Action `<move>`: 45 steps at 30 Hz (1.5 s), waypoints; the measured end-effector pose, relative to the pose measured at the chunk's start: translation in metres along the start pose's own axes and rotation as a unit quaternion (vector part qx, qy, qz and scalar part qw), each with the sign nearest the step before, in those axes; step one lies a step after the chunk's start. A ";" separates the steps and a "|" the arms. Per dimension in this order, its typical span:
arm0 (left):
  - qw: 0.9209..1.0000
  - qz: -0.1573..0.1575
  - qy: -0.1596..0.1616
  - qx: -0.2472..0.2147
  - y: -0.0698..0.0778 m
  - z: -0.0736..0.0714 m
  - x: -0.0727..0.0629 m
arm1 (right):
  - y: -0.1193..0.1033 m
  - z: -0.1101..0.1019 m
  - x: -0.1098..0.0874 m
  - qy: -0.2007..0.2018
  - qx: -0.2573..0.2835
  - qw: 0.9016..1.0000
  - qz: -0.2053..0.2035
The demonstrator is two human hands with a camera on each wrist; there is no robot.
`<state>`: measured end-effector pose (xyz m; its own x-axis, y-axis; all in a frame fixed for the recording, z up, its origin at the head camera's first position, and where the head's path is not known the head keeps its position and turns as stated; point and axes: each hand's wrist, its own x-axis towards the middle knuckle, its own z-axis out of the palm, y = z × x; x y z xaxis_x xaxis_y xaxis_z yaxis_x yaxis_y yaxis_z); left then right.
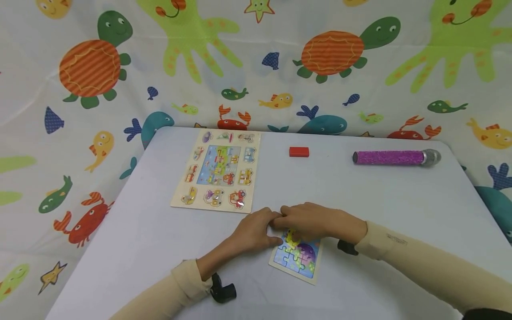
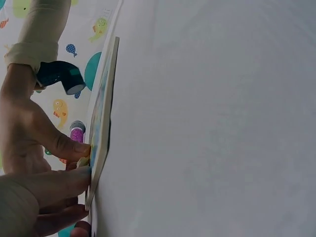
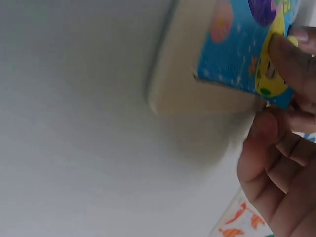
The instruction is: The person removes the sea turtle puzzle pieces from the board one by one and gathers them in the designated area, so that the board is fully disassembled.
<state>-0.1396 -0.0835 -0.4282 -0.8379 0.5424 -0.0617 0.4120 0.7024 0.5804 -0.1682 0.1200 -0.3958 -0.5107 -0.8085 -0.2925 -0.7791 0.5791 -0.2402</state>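
Pale wood, one board point(image 1: 200, 199): on the tabletop point(image 1: 360, 191), toward the far left, set with vehicle pieces around a central picture; all appear seated, and neither hand is on it.

Left hand point(image 1: 254, 231): one. Gripping the left edge of the puzzle, thumb on the near part of that side, other fingers by its upper corner.

Puzzle point(image 1: 297, 258), small, framed: in front of the person, between the hands. Lower pieces look fitted, a purple figure among them. The upper rows lie largely under the fingers, so their completeness cannot be told. My estimate: mostly assembled, with only the upper part left to settle or check.

Red block point(image 1: 299, 152): beyond the puzzle, well apart from the hands.

Right hand point(image 1: 314, 221): one. Thumb on a yellow figure point(image 3: 274, 85), fingers bent near the top edge, pinching there; whether it has a single piece or the whole puzzle, I cannot tell.

Microphone point(image 1: 396, 157), purple glitter, silver head: lying at far right, untouched.
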 end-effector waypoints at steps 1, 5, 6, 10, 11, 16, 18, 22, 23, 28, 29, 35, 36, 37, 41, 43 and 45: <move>1.000 0.001 0.001 -0.001 0.000 0.000 0.000 | 0.000 0.002 -0.002 0.011 0.007 1.000 0.002; 1.000 0.001 0.008 0.003 0.001 -0.001 0.000 | 0.000 0.011 -0.009 0.061 0.056 0.997 0.007; 1.000 0.002 0.010 0.004 0.000 -0.001 0.000 | 0.000 0.014 -0.010 0.073 0.073 0.995 0.009; 1.000 -0.001 0.011 0.006 0.001 -0.002 0.000 | 0.004 0.021 -0.012 0.120 0.165 0.979 0.016; 1.000 -0.001 0.011 0.006 0.001 -0.002 -0.001 | 0.007 0.021 -0.013 0.133 0.192 0.972 0.017; 1.000 -0.011 0.019 0.002 0.001 0.001 -0.003 | 0.030 0.003 -0.027 0.193 0.226 0.955 0.019; 1.000 -0.015 0.023 0.001 0.001 0.001 -0.004 | 0.046 -0.007 -0.031 0.194 0.209 0.958 0.042; 0.999 -0.020 0.025 -0.004 0.000 0.001 -0.006 | 0.074 -0.015 -0.029 0.156 0.206 0.962 0.089; 0.999 -0.020 0.025 -0.006 0.000 0.001 -0.006 | 0.078 -0.015 -0.027 0.152 0.212 0.960 0.100; 1.000 -0.018 0.023 -0.007 0.000 0.002 -0.005 | 0.086 -0.007 -0.021 0.159 0.209 0.956 0.131; 1.000 -0.017 0.022 -0.007 0.000 0.002 -0.004 | 0.086 -0.005 -0.020 0.163 0.203 0.955 0.141; 0.999 -0.028 0.019 -0.002 0.001 0.001 -0.005 | 0.079 0.002 -0.017 0.176 0.154 0.955 0.182; 0.999 -0.030 0.017 -0.002 0.001 0.001 -0.006 | 0.077 0.003 -0.017 0.176 0.146 0.955 0.186; 0.999 -0.032 0.016 -0.001 0.001 0.001 -0.006 | 0.076 0.004 -0.017 0.177 0.138 0.956 0.190; 1.000 -0.024 0.002 0.005 0.001 0.002 -0.006 | 0.064 0.005 -0.021 0.190 0.113 0.957 0.189; 1.000 -0.012 -0.007 0.016 0.001 0.002 -0.005 | 0.053 0.004 -0.024 0.194 0.106 0.962 0.161; 1.000 -0.001 -0.015 0.026 0.002 0.002 -0.004 | 0.038 0.002 -0.027 0.184 0.107 0.971 0.110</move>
<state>-0.1344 -0.0836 -0.4284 -0.8283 0.5534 -0.0881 0.4279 0.7262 0.5381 -0.1838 0.1640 -0.3988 -0.7821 -0.6229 -0.0169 -0.5632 0.7182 -0.4085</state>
